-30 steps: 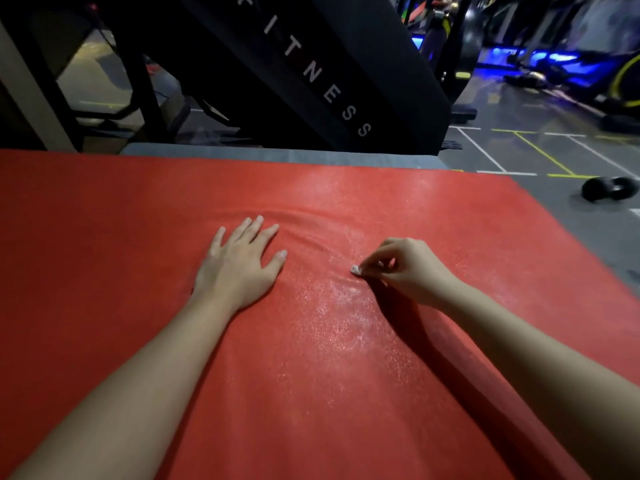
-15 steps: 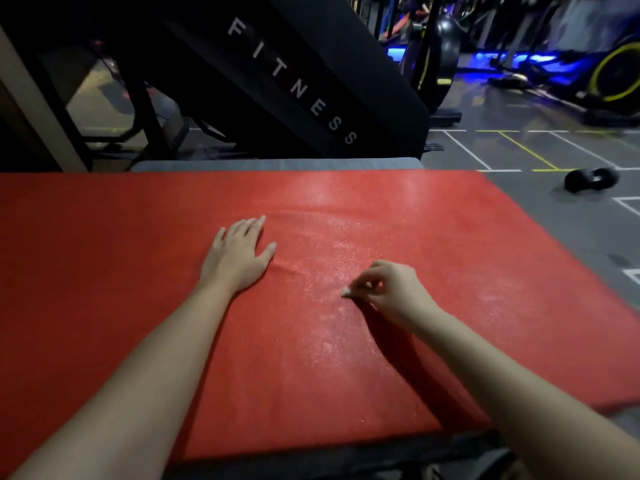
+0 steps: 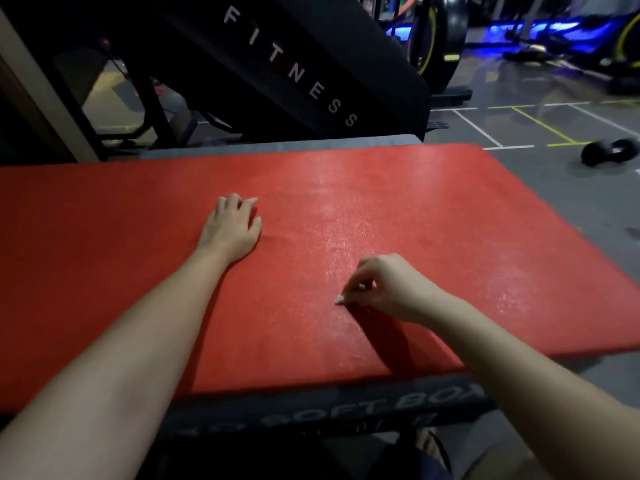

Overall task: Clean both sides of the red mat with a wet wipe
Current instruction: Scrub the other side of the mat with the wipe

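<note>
The red mat [image 3: 450,209] is lying flat on a dark soft box [image 3: 346,410], whose lettered front is showing just below the mat's near edge. This is raising the mat to a height that suits wiping.

The left hand [image 3: 232,226] is resting palm down on the mat's middle, left of its glossy streak. Its fingers are loosely bent and gripping nothing. It is probably pinning the mat so it doesn't slide or ripple under the strokes.

The right hand [image 3: 384,289] is working closer to the mat's near edge, at the streak's near end. Its fingers are curled tight, pinching a small white scrap against the surface. That scrap is apparently the wet wipe [image 3: 340,299], though it is mostly hidden. The shine beside it suggests that strip is already damp, while the top's duller areas and the underside are waiting.

Beyond the mat's far right corner, a dumbbell [image 3: 611,152] is sitting on the floor.
</note>
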`<move>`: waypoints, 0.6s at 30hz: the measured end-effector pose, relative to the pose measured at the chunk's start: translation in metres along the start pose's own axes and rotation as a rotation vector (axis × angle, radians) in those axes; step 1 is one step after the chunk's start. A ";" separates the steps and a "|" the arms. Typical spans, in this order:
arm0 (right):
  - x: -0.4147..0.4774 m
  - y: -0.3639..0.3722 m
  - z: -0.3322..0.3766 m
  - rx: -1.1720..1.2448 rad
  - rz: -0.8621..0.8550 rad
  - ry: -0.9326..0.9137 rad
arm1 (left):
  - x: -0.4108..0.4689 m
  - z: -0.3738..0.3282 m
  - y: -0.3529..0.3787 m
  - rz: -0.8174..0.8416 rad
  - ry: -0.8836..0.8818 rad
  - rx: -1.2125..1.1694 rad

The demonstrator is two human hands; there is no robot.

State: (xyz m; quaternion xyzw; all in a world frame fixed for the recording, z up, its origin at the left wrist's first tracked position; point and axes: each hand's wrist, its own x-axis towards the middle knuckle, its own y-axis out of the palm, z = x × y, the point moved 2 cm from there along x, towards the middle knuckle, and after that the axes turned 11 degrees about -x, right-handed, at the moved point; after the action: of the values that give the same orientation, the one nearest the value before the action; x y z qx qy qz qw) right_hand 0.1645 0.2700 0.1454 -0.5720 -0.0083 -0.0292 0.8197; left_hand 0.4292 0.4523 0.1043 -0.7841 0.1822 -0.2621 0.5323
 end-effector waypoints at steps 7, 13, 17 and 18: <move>-0.011 -0.006 -0.001 -0.043 0.092 -0.004 | -0.052 -0.004 -0.015 0.119 0.040 -0.043; -0.039 -0.005 0.011 0.096 0.246 -0.054 | -0.120 0.036 -0.026 0.165 -0.002 -0.115; -0.038 0.008 0.013 -0.007 -0.103 -0.017 | -0.141 0.034 -0.022 0.194 -0.048 -0.053; -0.042 0.009 0.014 0.010 -0.101 -0.014 | -0.141 0.032 -0.022 0.196 -0.050 -0.035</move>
State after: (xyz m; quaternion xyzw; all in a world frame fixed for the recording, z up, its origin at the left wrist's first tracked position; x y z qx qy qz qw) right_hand 0.1230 0.2884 0.1398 -0.5669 -0.0430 -0.0668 0.8199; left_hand 0.3364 0.5635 0.0845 -0.7780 0.2492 -0.1861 0.5460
